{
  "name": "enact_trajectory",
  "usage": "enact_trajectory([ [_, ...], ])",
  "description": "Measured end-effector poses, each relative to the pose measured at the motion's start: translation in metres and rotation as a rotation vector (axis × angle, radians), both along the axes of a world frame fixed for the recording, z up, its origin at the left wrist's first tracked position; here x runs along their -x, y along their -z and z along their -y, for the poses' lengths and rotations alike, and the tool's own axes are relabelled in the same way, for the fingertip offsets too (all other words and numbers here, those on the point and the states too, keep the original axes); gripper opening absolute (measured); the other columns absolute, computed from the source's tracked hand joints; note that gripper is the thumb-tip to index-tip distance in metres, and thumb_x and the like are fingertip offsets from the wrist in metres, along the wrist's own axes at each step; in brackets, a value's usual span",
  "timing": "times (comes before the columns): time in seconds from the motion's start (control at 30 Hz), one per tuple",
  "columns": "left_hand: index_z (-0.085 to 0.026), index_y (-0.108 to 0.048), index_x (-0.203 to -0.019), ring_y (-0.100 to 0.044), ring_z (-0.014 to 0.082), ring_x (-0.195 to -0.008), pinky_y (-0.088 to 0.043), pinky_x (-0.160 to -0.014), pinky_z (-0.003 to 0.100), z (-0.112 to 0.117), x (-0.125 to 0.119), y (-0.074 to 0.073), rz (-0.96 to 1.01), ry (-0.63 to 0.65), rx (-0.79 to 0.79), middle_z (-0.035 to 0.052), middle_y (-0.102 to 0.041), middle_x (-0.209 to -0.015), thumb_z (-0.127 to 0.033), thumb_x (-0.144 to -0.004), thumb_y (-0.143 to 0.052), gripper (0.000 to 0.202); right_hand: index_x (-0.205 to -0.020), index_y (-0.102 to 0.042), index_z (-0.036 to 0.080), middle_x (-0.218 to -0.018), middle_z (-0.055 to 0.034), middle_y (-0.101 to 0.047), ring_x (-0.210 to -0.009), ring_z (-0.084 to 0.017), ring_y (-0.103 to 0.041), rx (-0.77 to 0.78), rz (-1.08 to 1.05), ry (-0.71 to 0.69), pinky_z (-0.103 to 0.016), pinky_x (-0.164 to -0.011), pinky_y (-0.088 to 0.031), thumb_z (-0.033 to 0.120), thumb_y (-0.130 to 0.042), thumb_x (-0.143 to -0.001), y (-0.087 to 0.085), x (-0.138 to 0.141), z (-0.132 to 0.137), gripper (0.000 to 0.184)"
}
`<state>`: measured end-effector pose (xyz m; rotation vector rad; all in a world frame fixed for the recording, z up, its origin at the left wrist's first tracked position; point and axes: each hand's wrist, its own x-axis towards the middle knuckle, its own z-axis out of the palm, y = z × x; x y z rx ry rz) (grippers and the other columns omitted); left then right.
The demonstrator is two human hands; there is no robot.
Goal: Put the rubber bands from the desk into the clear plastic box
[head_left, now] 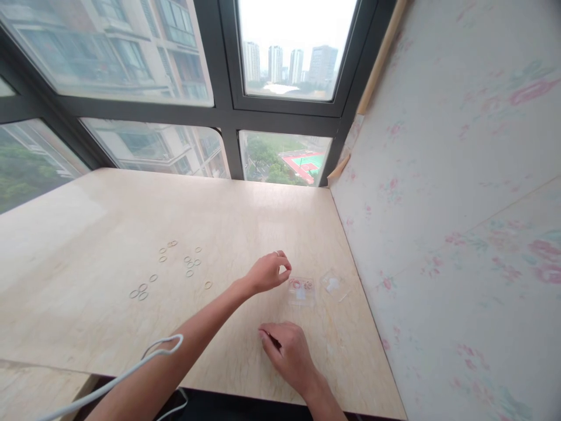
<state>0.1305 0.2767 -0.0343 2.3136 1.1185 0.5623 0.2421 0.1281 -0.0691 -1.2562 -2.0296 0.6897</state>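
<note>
My left hand (268, 272) hovers over the pale marble-look tabletop (109, 327), its fingers pinched together on a small ring held just left of a small clear plastic box (301, 290). The box lies open and holds a few rings. Its clear lid (333, 285) lies to its right. My right hand (289, 351) rests on the table nearer to me, fingers curled; something thin and dark shows under the fingers, which I cannot make out. Several loose rings (191, 264) are scattered on the table to the left.
A floral-papered wall (460, 204) closes the right side of the table. Dark-framed windows (228, 111) stand behind the far edge. A white cable (131, 368) runs across my left forearm at the near edge.
</note>
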Motion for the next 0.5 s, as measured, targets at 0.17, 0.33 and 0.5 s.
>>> enact_trajectory([
  [0.17,-0.016,-0.068,-0.079,-0.053,0.0094,-0.059,-0.043,-0.062,0.024,0.005,0.021,0.016,0.185,-0.135,0.094,0.0042,-0.064,-0.086,-0.018,-0.08,-0.056,0.012,-0.086,-0.072,0.021,-0.07,-0.0018,-0.071,-0.062,-0.016,-0.063,0.025,-0.026,0.016,-0.026,-0.063,-0.042,0.025,-0.046,-0.093,0.002,0.0,0.001,0.027],
  [0.33,-0.017,-0.066,-0.08,-0.05,0.0078,-0.055,-0.043,-0.059,0.023,0.021,0.041,0.04,0.31,-0.262,0.14,0.0044,-0.063,-0.088,-0.021,-0.082,-0.054,0.012,-0.085,-0.074,0.021,-0.068,-0.0042,-0.071,-0.061,-0.016,-0.065,0.016,-0.036,0.052,-0.026,-0.064,-0.047,0.031,-0.044,-0.094,0.003,0.002,0.002,0.033],
  [0.5,-0.019,-0.066,-0.08,-0.053,0.0098,-0.059,-0.044,-0.06,0.024,0.035,0.053,0.05,0.458,-0.328,0.119,0.0038,-0.064,-0.085,-0.023,-0.082,-0.054,0.012,-0.089,-0.075,0.018,-0.057,-0.0017,-0.065,-0.047,-0.014,-0.06,0.167,-0.165,0.098,-0.021,-0.049,-0.047,0.041,-0.046,-0.093,0.005,0.008,0.0,0.037],
])
